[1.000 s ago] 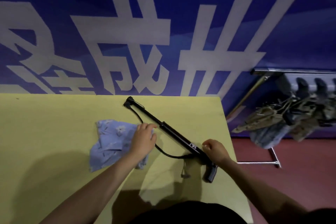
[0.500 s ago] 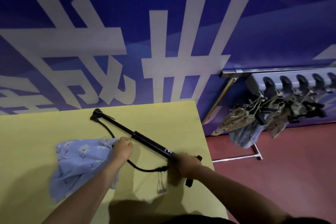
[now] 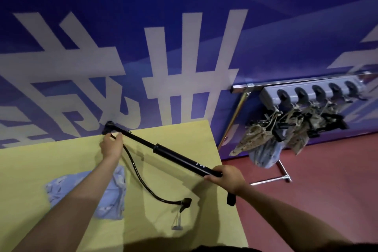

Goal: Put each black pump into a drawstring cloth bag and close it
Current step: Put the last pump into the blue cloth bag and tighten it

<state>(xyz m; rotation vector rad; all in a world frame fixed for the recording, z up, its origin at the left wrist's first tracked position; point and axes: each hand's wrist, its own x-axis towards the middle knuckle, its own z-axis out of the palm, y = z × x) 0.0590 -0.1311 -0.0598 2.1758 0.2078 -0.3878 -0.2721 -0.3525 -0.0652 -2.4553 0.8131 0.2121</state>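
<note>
— Where was the black pump point(image 3: 180, 156)?
— Held up over the yellow desk point(image 3: 41, 161), slanting from far left down to near right, with its rod drawn out of the barrel.
— And the hands?
— The left hand point(image 3: 111, 145) had its grip curled around the thin rod, just below the handle end. The right hand point(image 3: 228, 178) had its grip clamped on the barrel's lower end, beside the desk's right edge.
— The hose?
— The black hose point(image 3: 139, 178) hung in a loop from near the left hand, its end point(image 3: 185, 202) close to the desk surface.
— Any bag?
— A light blue cloth bag point(image 3: 114, 194) lay crumpled on the desk, partly hidden under the left forearm.
— Behind that?
— A blue wall with large white characters point(image 3: 184, 71), and a metal rack point(image 3: 306, 96) to the right with more bags hanging point(image 3: 257, 137) above a red floor.
</note>
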